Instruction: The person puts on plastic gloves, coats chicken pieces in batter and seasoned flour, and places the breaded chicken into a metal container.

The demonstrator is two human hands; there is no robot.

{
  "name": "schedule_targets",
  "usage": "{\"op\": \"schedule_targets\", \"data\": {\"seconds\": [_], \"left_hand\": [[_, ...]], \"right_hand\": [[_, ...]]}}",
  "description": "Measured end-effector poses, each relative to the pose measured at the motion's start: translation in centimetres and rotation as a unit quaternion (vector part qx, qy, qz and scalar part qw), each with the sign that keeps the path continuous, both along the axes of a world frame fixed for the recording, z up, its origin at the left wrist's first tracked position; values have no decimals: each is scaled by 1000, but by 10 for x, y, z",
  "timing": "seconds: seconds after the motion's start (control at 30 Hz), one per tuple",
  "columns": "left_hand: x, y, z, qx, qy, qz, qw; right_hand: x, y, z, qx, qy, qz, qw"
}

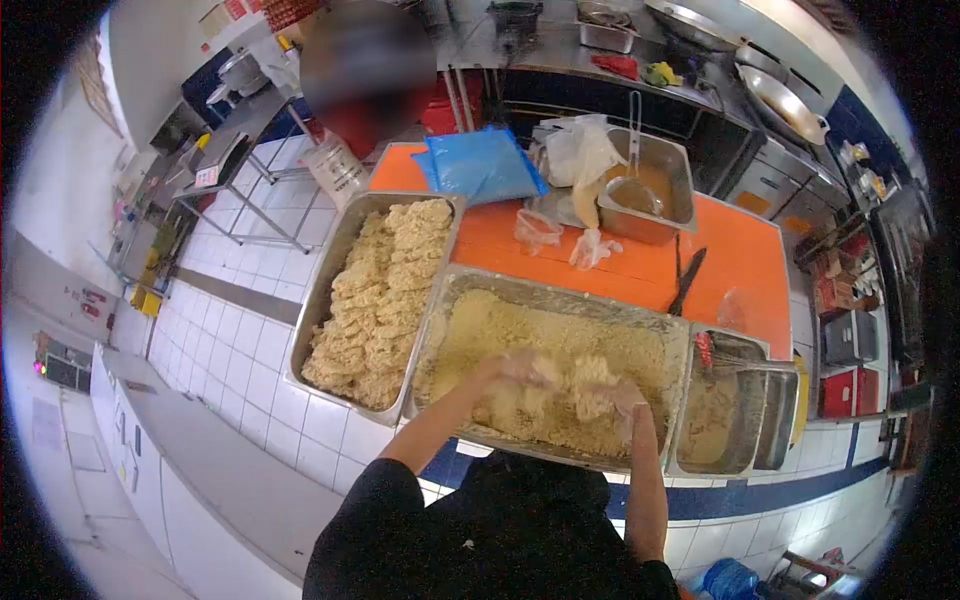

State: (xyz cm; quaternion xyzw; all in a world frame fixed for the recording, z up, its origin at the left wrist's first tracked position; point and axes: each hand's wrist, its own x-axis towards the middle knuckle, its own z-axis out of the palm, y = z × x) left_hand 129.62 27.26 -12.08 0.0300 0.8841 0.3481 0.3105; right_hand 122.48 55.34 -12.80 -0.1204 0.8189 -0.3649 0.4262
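A large metal tray (545,278) of pale breading crumbs (500,320) lies in front of me, and both my hands are over it. My right hand (627,399), in what looks like a clear glove, grips a crumb-coated piece (592,386) at its side. My left hand (518,368) is smeared by motion over the crumbs. Pale crumbs or a coated piece show beside its fingers, but whether it holds anything is unclear. To the left, a deep metal tray (309,335) is piled with rows of breaded pieces (370,290).
An orange table (640,268) bears blue plastic packs (485,165), clear bags (594,248), black tongs (686,280) and a metal pan (655,228) of brownish liquid with a strainer (634,195). At right, a smaller pan (712,455) holds a whisk (725,352). Another person (368,75) stands across the table.
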Motion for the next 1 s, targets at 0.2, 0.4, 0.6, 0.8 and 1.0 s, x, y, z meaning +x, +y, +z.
{"op": "schedule_targets", "data": {"seconds": [0.2, 0.4, 0.6, 0.8, 1.0], "left_hand": [[-22, 6, 31, -59, 215, 2, 975], [36, -27, -8, -215, -55, -5, 975], [71, 35, -165, 84, 193, 35, 977], [21, 44, -50, 114, -105, 387, 909], [-34, 57, -85, -147, 174, 214, 950]], "right_hand": [[19, -4, 20, 82, 352, -56, 931], [61, 8, 32, 211, 329, 101, 915], [85, -5, -138, -100, 55, -7, 993], [23, -43, 13, -43, -15, -247, 968], [-6, -57, -82, -141, 299, -201, 922]]}}
